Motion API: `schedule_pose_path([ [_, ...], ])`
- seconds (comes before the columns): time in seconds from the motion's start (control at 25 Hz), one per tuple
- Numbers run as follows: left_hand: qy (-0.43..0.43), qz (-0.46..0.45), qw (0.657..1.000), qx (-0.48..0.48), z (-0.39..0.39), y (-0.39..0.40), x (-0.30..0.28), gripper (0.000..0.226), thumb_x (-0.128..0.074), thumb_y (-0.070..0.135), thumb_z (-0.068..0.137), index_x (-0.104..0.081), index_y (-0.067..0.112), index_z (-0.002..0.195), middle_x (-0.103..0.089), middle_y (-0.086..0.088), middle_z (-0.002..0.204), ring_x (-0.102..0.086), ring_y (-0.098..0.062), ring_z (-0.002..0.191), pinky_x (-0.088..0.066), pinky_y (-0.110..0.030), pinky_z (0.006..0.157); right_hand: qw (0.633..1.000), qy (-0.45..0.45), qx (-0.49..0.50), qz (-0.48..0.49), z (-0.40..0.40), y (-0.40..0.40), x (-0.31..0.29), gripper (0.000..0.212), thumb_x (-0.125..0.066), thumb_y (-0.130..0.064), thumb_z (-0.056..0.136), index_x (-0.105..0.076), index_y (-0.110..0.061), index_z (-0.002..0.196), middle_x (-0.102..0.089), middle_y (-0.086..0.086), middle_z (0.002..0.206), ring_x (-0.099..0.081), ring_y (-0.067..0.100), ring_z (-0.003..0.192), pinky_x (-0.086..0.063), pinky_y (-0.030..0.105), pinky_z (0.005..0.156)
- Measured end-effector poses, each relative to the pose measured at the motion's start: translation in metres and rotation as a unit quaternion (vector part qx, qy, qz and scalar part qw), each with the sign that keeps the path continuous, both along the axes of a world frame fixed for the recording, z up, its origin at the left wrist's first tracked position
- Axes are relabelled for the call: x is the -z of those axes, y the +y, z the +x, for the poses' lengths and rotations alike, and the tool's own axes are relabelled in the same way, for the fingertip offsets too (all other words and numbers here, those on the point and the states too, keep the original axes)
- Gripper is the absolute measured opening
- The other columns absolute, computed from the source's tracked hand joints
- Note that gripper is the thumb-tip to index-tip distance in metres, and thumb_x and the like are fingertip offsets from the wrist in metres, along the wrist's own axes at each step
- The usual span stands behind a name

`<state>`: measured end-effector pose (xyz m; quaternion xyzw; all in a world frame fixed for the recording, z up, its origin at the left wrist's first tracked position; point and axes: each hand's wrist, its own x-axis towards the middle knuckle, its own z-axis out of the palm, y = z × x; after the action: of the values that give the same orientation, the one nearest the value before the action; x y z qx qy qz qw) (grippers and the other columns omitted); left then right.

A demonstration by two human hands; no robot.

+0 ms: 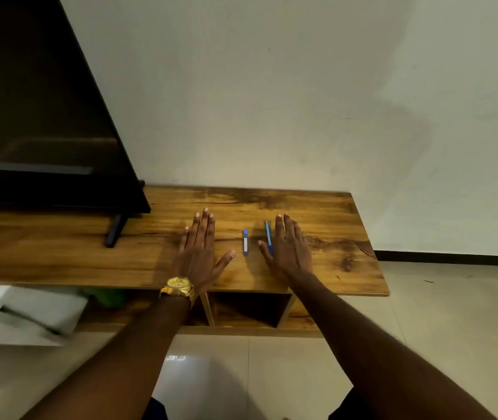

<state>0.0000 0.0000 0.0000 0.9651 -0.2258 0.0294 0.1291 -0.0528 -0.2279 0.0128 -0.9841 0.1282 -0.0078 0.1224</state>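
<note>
The right hand (287, 247) lies flat on the table (332, 213), fingers straight. The blue pen (268, 236) lies just beside its forefinger, and further left is a small blue case (245, 242) — between it and the left hand (199, 250), also flat.

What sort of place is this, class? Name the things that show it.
Probably a living room at home: a flat-screen television stands on a low wooden stand against a plain wall, over a tiled floor. The left hand and right hand lie flat on the stand, a blue pen between them.
</note>
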Motion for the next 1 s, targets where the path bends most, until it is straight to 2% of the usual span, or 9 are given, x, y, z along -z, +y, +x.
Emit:
schedule_pose_path([
  [0.08, 0.028, 0.015, 0.999, -0.001, 0.008, -0.001, 0.014, 0.106, -0.015, 0.08, 0.094, 0.007, 0.012, 0.173, 0.018, -0.007, 0.182, 0.013, -0.024, 0.169, 0.0, -0.05, 0.137, 0.999, -0.021, 0.033, 0.018, 0.012, -0.001, 0.009, 0.079, -0.052, -0.056, 0.109, -0.029, -0.01, 0.169, -0.039, 0.018, 0.167, -0.043, 0.036, 0.151, -0.047, 0.046, 0.118],
  [0.16, 0.054, 0.042, 0.998, -0.005, 0.016, 0.002, 0.031, 0.108, -0.012, 0.08, 0.091, 0.003, 0.012, 0.174, 0.013, -0.006, 0.183, 0.007, -0.025, 0.17, -0.004, -0.05, 0.138, 0.998, -0.029, 0.045, 0.022, 0.024, -0.005, 0.018, 0.061, -0.058, -0.048, 0.108, -0.048, -0.011, 0.156, -0.049, 0.015, 0.151, -0.053, 0.029, 0.132, -0.057, 0.042, 0.101],
  [0.36, 0.045, 0.033, 0.998, -0.015, 0.019, 0.005, 0.057, 0.104, -0.021, 0.08, 0.095, -0.017, 0.012, 0.173, -0.01, -0.007, 0.183, -0.011, -0.028, 0.17, -0.01, -0.049, 0.135, 0.996, -0.052, 0.059, 0.046, 0.04, -0.003, 0.032, 0.039, -0.059, -0.028, 0.11, -0.06, -0.005, 0.141, -0.06, 0.015, 0.135, -0.062, 0.028, 0.118, -0.06, 0.042, 0.092],
  [0.52, 0.061, 0.04, 0.997, -0.026, 0.017, 0.003, 0.049, 0.103, -0.02, 0.079, 0.096, -0.013, 0.012, 0.174, -0.006, -0.006, 0.184, -0.006, -0.027, 0.171, -0.009, -0.05, 0.136, 0.997, -0.049, 0.053, 0.018, 0.038, 0.008, 0.03, 0.031, -0.049, -0.016, 0.112, -0.059, 0.0, 0.137, -0.06, 0.02, 0.134, -0.062, 0.036, 0.119, -0.056, 0.044, 0.09],
  [0.64, 0.09, 0.033, 0.995, -0.04, 0.007, -0.002, 0.036, 0.091, -0.03, 0.068, 0.106, -0.004, 0.013, 0.174, 0.002, -0.005, 0.184, 0.002, -0.026, 0.171, -0.002, -0.047, 0.136, 0.992, -0.06, 0.067, 0.093, 0.028, 0.007, 0.018, 0.029, -0.054, -0.014, 0.111, -0.063, 0.002, 0.134, -0.065, 0.022, 0.13, -0.065, 0.037, 0.115, -0.051, 0.041, 0.089],
  [0.72, 0.12, 0.008, 0.992, -0.045, -0.005, 0.0, 0.029, 0.085, -0.036, 0.059, 0.11, -0.002, 0.015, 0.174, 0.005, -0.004, 0.184, 0.005, -0.025, 0.171, -0.002, -0.046, 0.137, 0.968, -0.101, 0.09, 0.212, 0.011, 0.007, 0.009, 0.026, -0.062, -0.017, 0.109, -0.071, -0.002, 0.128, -0.075, 0.017, 0.121, -0.072, 0.031, 0.108, -0.054, 0.039, 0.09],
  [0.84, 0.166, -0.044, 0.983, -0.062, -0.029, 0.005, 0.02, 0.082, -0.047, 0.052, 0.11, -0.009, 0.017, 0.174, 0.002, -0.001, 0.184, 0.002, -0.023, 0.171, -0.01, -0.045, 0.137, 0.897, -0.14, 0.119, 0.402, -0.024, 0.01, 0.001, 0.009, -0.067, -0.021, 0.108, -0.071, -0.025, 0.115, -0.08, 0.004, 0.11, -0.079, 0.011, 0.089, -0.067, 0.037, 0.082],
  [0.92, 0.178, -0.084, 0.977, -0.084, -0.038, -0.001, 0.007, 0.07, -0.052, 0.047, 0.11, -0.032, 0.017, 0.17, -0.019, -0.003, 0.182, -0.018, -0.024, 0.168, -0.029, -0.044, 0.131, 0.833, -0.148, 0.125, 0.518, -0.035, 0.011, -0.003, 0.014, -0.069, -0.02, 0.107, -0.066, -0.03, 0.116, -0.08, 0.006, 0.106, -0.083, 0.014, 0.086, -0.069, 0.036, 0.076],
  [1.0, 0.158, -0.167, 0.969, -0.088, -0.042, -0.013, -0.007, 0.05, -0.053, 0.043, 0.11, -0.058, 0.019, 0.154, -0.054, -0.003, 0.163, -0.049, -0.023, 0.15, -0.047, -0.04, 0.115, 0.785, -0.161, 0.1, 0.589, -0.036, 0.01, -0.006, 0.033, -0.071, -0.015, 0.106, -0.06, -0.024, 0.135, -0.081, 0.008, 0.1, -0.084, 0.022, 0.088, -0.069, 0.04, 0.078],
])
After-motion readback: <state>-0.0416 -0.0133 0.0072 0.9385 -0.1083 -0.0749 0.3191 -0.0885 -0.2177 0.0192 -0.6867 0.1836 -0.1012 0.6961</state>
